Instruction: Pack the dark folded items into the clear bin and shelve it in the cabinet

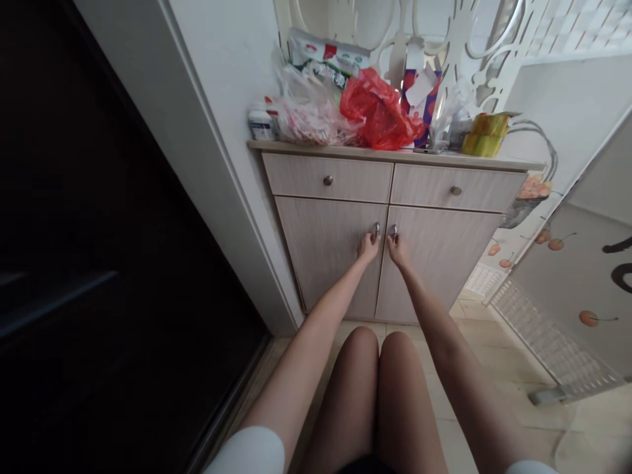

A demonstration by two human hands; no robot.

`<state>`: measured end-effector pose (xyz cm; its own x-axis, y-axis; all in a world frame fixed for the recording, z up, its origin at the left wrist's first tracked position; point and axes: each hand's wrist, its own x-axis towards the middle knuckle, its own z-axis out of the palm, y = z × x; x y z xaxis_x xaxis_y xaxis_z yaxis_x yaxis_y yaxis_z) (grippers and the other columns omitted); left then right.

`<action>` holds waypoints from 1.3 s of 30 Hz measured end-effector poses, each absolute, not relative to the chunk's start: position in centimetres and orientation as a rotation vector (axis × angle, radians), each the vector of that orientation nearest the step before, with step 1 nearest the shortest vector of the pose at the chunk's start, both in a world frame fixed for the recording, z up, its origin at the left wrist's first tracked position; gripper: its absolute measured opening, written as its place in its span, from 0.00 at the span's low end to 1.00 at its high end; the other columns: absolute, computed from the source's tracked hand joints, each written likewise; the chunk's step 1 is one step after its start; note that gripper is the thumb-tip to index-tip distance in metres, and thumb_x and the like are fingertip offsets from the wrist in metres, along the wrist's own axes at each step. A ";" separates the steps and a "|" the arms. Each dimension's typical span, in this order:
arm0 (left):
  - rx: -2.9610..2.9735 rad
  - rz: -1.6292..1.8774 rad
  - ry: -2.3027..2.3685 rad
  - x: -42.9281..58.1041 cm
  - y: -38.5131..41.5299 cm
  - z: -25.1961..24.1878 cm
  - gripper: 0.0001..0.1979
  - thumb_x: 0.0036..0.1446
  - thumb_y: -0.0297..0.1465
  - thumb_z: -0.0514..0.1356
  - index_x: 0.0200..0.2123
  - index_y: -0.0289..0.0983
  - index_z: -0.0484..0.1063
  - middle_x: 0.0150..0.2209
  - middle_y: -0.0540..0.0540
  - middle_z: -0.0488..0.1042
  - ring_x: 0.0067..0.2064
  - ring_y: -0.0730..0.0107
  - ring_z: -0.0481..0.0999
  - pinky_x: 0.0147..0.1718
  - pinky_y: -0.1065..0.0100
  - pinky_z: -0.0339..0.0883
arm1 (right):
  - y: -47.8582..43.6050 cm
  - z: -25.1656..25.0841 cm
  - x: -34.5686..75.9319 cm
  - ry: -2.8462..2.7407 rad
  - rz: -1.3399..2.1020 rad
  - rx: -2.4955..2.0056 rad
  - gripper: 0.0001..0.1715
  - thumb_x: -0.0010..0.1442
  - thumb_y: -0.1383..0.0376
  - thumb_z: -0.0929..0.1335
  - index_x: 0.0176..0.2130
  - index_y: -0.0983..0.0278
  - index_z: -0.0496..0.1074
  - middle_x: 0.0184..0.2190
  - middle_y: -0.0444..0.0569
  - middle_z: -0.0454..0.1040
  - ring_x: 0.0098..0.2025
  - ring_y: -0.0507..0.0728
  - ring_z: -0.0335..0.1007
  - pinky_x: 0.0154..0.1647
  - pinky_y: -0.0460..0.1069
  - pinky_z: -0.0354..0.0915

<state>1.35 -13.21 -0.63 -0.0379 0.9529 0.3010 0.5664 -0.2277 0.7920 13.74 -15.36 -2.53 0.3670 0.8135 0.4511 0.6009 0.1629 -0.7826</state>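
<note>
A pale wood-grain cabinet stands before me, its left door [330, 250] and right door [439, 257] both closed. My left hand [368, 246] is closed around the lower part of the left door's metal handle [376, 228]. On the other door, my right hand [397, 250] grips the matching handle [394, 230] in the same way. Above the doors sit two closed drawers with round knobs, the left knob [328, 180] and the right knob [455, 191].
On the cabinet top lie a red plastic bag [380, 112], a clear bag [313, 112], a white bottle [261, 125], a purple box [419, 99] and a yellow pack [486, 135]. A dark door [99, 263] is at left; a grey panel with cherries [567, 283] is at right.
</note>
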 end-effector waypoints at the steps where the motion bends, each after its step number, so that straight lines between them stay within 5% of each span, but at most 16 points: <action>1: 1.826 1.176 1.581 1.7 -13.1 -0.9 0.08 0.63 0.34 0.60 0.40 0.34 0.75 0.40 0.39 0.79 0.42 0.62 0.78 0.43 0.67 0.65 | -15.3 -2.5 13.3 -1.316 0.237 -1.548 0.21 0.68 0.54 0.61 0.45 0.68 0.72 0.39 0.55 0.76 0.39 0.58 0.69 0.43 0.51 0.62; 12: 1.911 1.294 1.579 -0.1 -18.1 -3.7 0.10 0.66 0.31 0.55 0.40 0.35 0.76 0.38 0.39 0.80 0.40 0.61 0.79 0.42 0.66 0.66 | -21.3 -3.6 12.7 -1.263 -0.079 -1.784 0.19 0.69 0.58 0.62 0.46 0.65 0.77 0.38 0.57 0.78 0.45 0.62 0.67 0.47 0.54 0.54; 26: 1.956 1.709 1.756 -9.7 -29.0 -6.5 0.10 0.62 0.36 0.60 0.39 0.38 0.79 0.38 0.38 0.81 0.44 0.54 0.77 0.46 0.58 0.67 | -34.6 -5.6 16.5 -1.135 -0.303 -1.730 0.25 0.67 0.51 0.61 0.40 0.64 0.80 0.28 0.53 0.73 0.38 0.61 0.65 0.45 0.54 0.54; 39: 1.816 1.994 1.926 -19.0 -33.7 -7.2 0.14 0.58 0.42 0.60 0.33 0.38 0.78 0.33 0.40 0.79 0.38 0.57 0.77 0.40 0.60 0.69 | -43.4 -6.0 22.4 -1.076 -0.519 -1.699 0.28 0.65 0.47 0.63 0.36 0.64 0.81 0.24 0.51 0.73 0.30 0.58 0.65 0.38 0.52 0.58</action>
